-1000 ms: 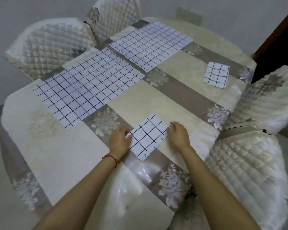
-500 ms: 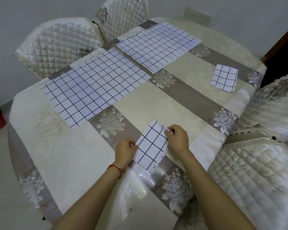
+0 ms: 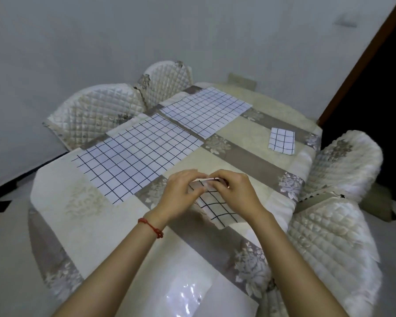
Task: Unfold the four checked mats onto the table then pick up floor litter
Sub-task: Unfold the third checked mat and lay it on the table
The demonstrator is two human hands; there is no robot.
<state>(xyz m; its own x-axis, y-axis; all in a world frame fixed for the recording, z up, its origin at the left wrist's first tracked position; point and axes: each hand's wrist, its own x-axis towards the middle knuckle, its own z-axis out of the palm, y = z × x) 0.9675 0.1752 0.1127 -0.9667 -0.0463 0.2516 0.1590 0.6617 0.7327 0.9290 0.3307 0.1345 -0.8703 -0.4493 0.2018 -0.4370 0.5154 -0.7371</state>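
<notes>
Two white mats with black checks lie unfolded on the table: one mat (image 3: 133, 154) at the left, another mat (image 3: 206, 110) beyond it. A third mat (image 3: 282, 140) lies folded small near the table's right edge. The fourth folded mat (image 3: 217, 210) is lifted off the table in front of me, hanging down from its top edge. My left hand (image 3: 181, 193) and my right hand (image 3: 236, 191) are close together, and both pinch that top edge.
The table (image 3: 94, 216) wears a beige and grey flowered cloth under clear plastic. Quilted white chairs stand around it: two chairs (image 3: 96, 115) at the far left, two chairs (image 3: 343, 161) at the right. A dark doorway (image 3: 380, 88) opens at the right.
The folded mat lay flat between my hands a second ago. Both hands have since lifted it and come together at its top edge. My view has tilted upward.
</notes>
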